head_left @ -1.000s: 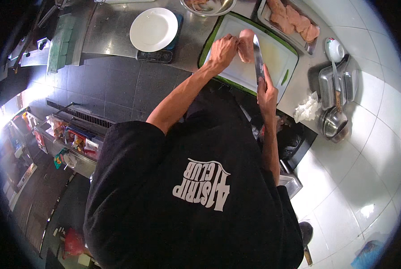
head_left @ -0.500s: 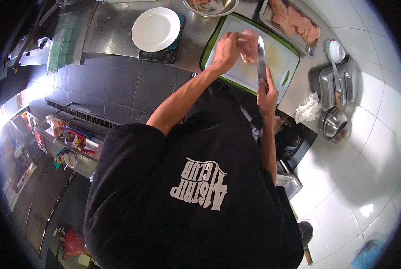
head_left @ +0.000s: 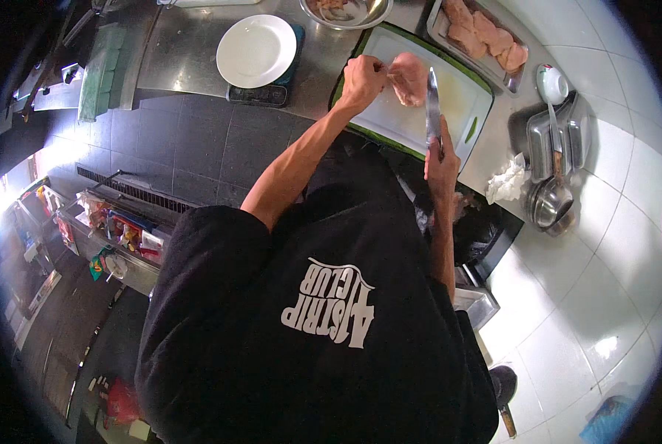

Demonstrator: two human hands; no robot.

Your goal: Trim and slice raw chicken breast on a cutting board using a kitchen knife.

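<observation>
A piece of pale pink raw meat (head_left: 409, 78), which looks like chicken breast, lies on the white cutting board (head_left: 457, 72). My left hand (head_left: 363, 80) is pinched at the meat's left edge; whatever its fingertips hold is too small to make out. Wrapped round the handle of a kitchen knife (head_left: 432, 111), my right hand (head_left: 442, 159) keeps the blade just right of the meat, tip pointing away from me.
Beneath the board is a green one (head_left: 336, 95). A white plate (head_left: 256, 52) rests on a dark scale (head_left: 261, 95) at left. Beyond the board stand a metal bowl (head_left: 379, 18) and a tray (head_left: 514, 80) of raw meat pieces. Metal containers (head_left: 542, 140) and crumpled tissue (head_left: 507, 181) are at right.
My left hand has drawn slightly left, from over the meat to its left edge, so more of the meat shows. The knife has shifted slightly toward me.
</observation>
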